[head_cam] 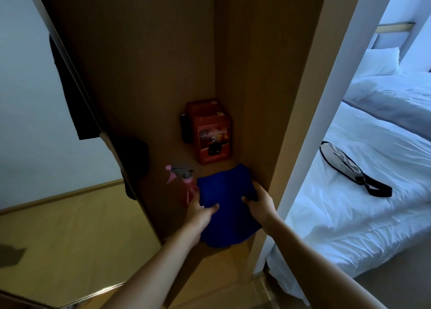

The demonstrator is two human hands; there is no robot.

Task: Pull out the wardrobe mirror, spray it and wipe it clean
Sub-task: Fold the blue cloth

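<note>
1. Two bare forearms are reaching down from the bottom edge into a brown wooden wardrobe (256, 75).
2. Left hand (200, 212) is gripping the left edge of a blue cloth (227, 217), thumb lying on top of the fabric.
3. Right hand (257, 202) is gripping the cloth's right side, fingers curled over the folded fabric close to the wardrobe's right wall.
4. Cloth is lying on the wardrobe floor, folded over itself.
5. Just beside the cloth, on its left, a pink spray bottle (184, 180) is standing upright.
6. Behind them a red box (211, 133) is sitting in the back corner.
7. Pulled-out mirror (46, 145) is taking up the left side, reflecting wall and wooden floor.
8. On the right, a white bed (373, 168) is carrying a strapped bag (345, 166).
</note>
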